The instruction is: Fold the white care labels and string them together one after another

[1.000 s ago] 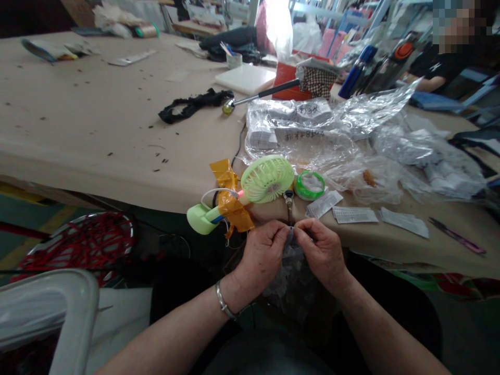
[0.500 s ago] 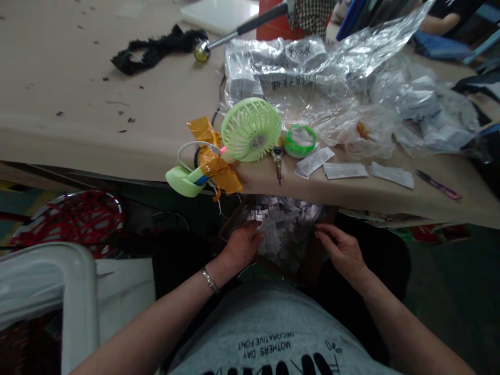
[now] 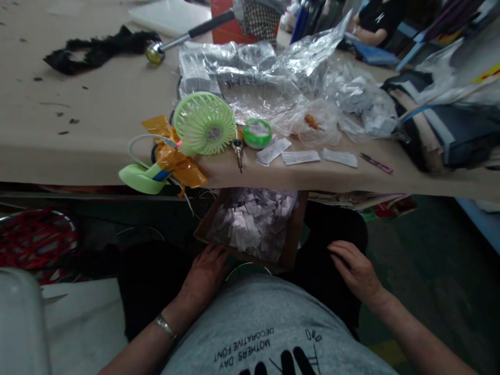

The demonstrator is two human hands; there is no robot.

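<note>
While the left hand (image 3: 206, 273) lies with its fingers loosely spread at the near left corner of the cardboard box (image 3: 296, 229), the right hand (image 3: 357, 268) is over the right leg (image 3: 336, 224), well apart from the box, with only a narrow gap between thumb and bent fingers. Whether the left fingertips touch the box, I cannot tell. Holding a heap of white slips (image 3: 253, 219), the box sits just below the front edge of the surface (image 3: 97, 135), where a green fan (image 3: 205, 124), a pointed tool (image 3: 237, 148) and printed strips (image 3: 300, 157) lie.
</note>
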